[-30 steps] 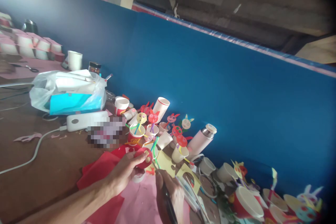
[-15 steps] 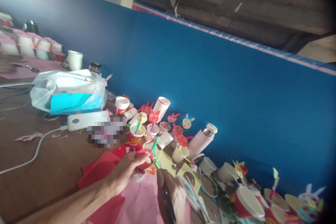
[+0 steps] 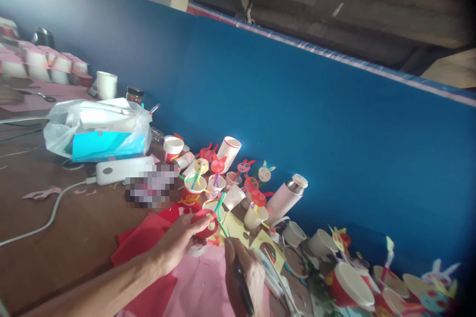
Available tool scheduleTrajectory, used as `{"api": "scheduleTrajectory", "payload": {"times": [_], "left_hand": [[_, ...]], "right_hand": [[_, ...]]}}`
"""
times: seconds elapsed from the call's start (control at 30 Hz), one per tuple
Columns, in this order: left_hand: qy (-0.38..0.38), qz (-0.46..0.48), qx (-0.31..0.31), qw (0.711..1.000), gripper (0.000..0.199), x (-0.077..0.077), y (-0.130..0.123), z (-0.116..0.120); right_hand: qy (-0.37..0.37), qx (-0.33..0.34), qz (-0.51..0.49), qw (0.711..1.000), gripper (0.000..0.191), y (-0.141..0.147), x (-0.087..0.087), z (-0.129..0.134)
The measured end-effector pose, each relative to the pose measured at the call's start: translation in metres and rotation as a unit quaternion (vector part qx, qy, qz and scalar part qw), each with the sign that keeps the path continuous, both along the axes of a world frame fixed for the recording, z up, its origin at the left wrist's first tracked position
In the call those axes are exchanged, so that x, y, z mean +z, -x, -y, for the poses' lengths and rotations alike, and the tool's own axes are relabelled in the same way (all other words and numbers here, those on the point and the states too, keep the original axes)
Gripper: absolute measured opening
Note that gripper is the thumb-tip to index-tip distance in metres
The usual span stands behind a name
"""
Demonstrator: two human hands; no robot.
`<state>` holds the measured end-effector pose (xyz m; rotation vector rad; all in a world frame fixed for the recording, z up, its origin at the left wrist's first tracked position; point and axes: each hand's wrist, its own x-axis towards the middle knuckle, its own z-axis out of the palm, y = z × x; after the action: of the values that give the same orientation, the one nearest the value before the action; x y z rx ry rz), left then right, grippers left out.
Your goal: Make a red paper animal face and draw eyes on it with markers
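While the left hand (image 3: 180, 237) kept its grip pinched on the red disc (image 3: 213, 228) by the pink paper (image 3: 203, 282), the right hand (image 3: 250, 268), clamped round a black tool (image 3: 241, 285), edged away slightly; the red cup (image 3: 192, 195) had straws (image 3: 195, 179) in it.

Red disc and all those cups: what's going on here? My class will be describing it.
A person's left grip holds the red disc. The right grip holds a dark-handled tool pointing toward the disc; whether it touches is unclear. A pink sheet and red sheets lie below. Behind are cups, some with paper faces.
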<state>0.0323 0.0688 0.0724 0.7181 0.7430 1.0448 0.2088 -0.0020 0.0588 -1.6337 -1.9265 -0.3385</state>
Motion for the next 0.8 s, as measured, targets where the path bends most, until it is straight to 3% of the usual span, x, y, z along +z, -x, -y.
{"api": "scheduleTrajectory", "payload": {"times": [0.1, 0.2, 0.27, 0.33, 0.8], "left_hand": [[-0.002, 0.005, 0.002, 1.000, 0.055, -0.001, -0.001, 0.000], [-0.004, 0.011, -0.007, 1.000, 0.054, -0.001, -0.003, -0.001], [-0.005, 0.012, -0.011, 1.000, 0.053, -0.001, -0.003, 0.000], [-0.008, 0.013, -0.011, 1.000, 0.052, -0.001, -0.003, 0.000], [0.013, 0.043, -0.009, 0.999, 0.052, 0.000, -0.003, 0.002]], "right_hand": [[-0.010, 0.004, -0.003, 1.000, 0.030, 0.003, -0.005, -0.005], [-0.031, 0.006, -0.008, 0.999, 0.020, 0.007, -0.011, -0.012], [-0.053, 0.007, -0.012, 0.998, 0.036, 0.008, -0.012, -0.015], [-0.076, 0.008, -0.016, 0.997, 0.045, 0.009, -0.011, -0.017], [-0.132, 0.014, -0.021, 0.991, 0.042, 0.012, 0.005, -0.014]]}}
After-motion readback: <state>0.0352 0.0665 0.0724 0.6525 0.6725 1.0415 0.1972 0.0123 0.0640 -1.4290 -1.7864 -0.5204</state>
